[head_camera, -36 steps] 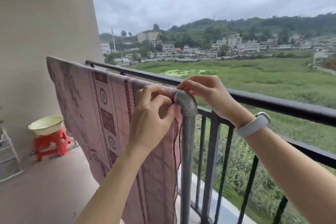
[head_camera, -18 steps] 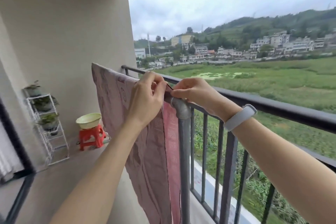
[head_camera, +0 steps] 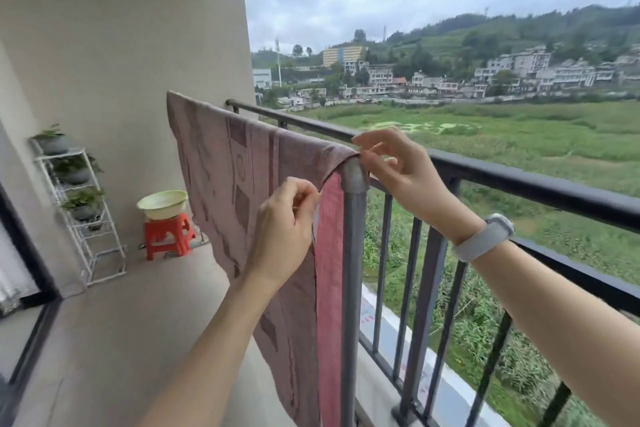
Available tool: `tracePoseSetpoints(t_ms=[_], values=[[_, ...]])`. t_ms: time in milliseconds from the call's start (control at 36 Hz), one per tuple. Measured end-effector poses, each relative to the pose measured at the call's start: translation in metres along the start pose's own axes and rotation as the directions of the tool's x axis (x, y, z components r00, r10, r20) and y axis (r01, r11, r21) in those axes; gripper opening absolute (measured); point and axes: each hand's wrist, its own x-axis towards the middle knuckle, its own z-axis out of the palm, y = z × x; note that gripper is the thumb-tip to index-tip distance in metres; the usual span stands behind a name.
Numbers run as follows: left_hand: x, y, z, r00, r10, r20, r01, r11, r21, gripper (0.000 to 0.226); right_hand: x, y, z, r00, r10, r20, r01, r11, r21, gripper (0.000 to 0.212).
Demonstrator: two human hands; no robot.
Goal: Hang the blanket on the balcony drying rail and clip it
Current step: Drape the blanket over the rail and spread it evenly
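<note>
A pink patterned blanket (head_camera: 228,170) hangs draped over the grey drying rail, whose elbow joint and upright post (head_camera: 353,253) show at the blanket's near end. My left hand (head_camera: 284,229) pinches the blanket's near edge just below the rail bend. My right hand (head_camera: 398,173) hovers at the elbow joint, thumb and forefinger touching the blanket's top corner, the other fingers spread. No clip is visible in either hand.
The black balcony railing (head_camera: 519,180) runs right behind the drying rail. A red stool (head_camera: 168,236) with a pale basin (head_camera: 162,203) stands by the wall, next to a white plant rack (head_camera: 79,204). A glass door frame (head_camera: 24,253) lies at left.
The view has swung left and pulled back. My left hand slid down from the rail top to the blanket's hanging edge. My right hand's fingers spread at the elbow joint.
</note>
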Motion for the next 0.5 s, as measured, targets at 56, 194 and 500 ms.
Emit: tracePoseSetpoints(t_ms=[56,194,500], values=[[-0.005,-0.001,0.005,0.999,-0.011,-0.031,0.011,1.0,0.005,0.011,-0.017,0.011,0.004,0.997,0.074,0.026,-0.075,0.997,0.038,0.022],[-0.009,-0.001,0.018,0.998,-0.017,-0.064,0.02,0.999,0.05,0.01,-0.037,0.021,0.01,0.984,0.174,-0.032,-0.168,0.974,0.151,0.02],[0.001,0.01,0.028,0.992,-0.011,-0.124,0.011,1.0,-0.002,0.006,-0.033,0.025,0.017,0.923,0.383,0.024,-0.354,0.826,0.439,0.014]])
